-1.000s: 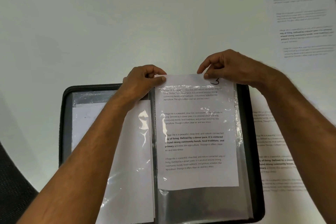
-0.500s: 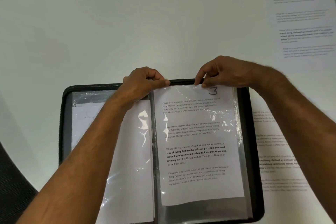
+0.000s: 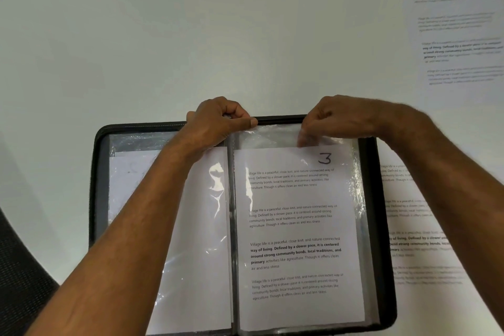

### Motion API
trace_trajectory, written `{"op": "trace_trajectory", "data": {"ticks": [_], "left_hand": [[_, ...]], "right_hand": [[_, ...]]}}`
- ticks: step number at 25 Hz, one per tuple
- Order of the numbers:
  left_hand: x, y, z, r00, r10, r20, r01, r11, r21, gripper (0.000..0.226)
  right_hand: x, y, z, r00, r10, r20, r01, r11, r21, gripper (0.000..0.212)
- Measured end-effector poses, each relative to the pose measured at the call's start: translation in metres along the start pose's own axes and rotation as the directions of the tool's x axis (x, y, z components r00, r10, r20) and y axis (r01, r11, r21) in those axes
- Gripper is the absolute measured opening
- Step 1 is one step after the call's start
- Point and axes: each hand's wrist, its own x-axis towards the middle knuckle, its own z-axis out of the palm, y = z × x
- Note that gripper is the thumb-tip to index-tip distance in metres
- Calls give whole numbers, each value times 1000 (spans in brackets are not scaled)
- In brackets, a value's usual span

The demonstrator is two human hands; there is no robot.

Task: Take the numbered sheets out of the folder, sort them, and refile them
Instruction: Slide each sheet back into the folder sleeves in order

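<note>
A black zip folder (image 3: 380,226) lies open in front of me with clear plastic sleeves. The sheet numbered 3 (image 3: 297,229) sits fully inside the right-hand sleeve (image 3: 270,135). My left hand (image 3: 218,124) pinches the top left corner of that sleeve near the spine. My right hand (image 3: 335,120) pinches the sleeve's top edge just above the sheet. The left-hand sleeve holds another sheet (image 3: 201,240), its number hidden under my left forearm.
The sheet numbered 4 (image 3: 458,35) lies on the white table (image 3: 163,35) at the far right. Another printed sheet (image 3: 420,226) lies right of the folder, partly under my right forearm. A dark chair (image 3: 19,281) shows at the lower left.
The sheet numbered 3 has slid down from sticking out above the folder to fully inside the right sleeve. Both hands followed it down to the sleeve's top edge.
</note>
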Motion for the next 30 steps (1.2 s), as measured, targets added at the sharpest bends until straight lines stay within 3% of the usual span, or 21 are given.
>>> {"op": "trace_trajectory", "data": {"ticks": [6, 8, 11, 12, 15, 18, 23, 27, 29, 30], "left_hand": [[-7, 8, 3, 998, 21, -62, -18, 998, 53, 25], [-9, 9, 5, 995, 43, -92, -34, 995, 97, 28], [-10, 6, 12, 987, 92, -128, -62, 972, 226, 33], [-11, 5, 16, 984, 110, -143, -66, 957, 281, 36], [-22, 2, 29, 959, 176, -224, -70, 908, 413, 33], [-38, -6, 40, 931, 245, -270, -99, 882, 460, 28], [-68, -28, 52, 913, 371, -169, -208, 780, 590, 65], [-109, -48, 70, 912, 373, -169, -231, 810, 539, 72], [-129, -58, 79, 922, 357, -152, -235, 824, 515, 70], [-139, -61, 83, 926, 349, -143, -237, 833, 499, 68]], "right_hand": [[-10, 1, 12, 995, 1, -98, 0, 1000, 5, 41], [-14, 5, 19, 972, -34, -234, 37, 999, 5, 37], [-22, 11, 37, 820, -64, -569, 136, 987, 84, 5], [-26, 13, 45, 751, -32, -660, 152, 980, 126, 6], [-34, 15, 75, 576, 126, -808, 253, 912, 323, 37], [-48, 18, 107, 517, 304, -800, 333, 790, 515, 71], [-79, 12, 159, 584, 386, -714, 303, 712, 633, 72], [-110, 4, 182, 674, 446, -589, 185, 670, 719, 37], [-124, -3, 188, 773, 460, -437, 153, 533, 832, 26], [-129, -8, 191, 817, 457, -351, 135, 440, 888, 31]]}}
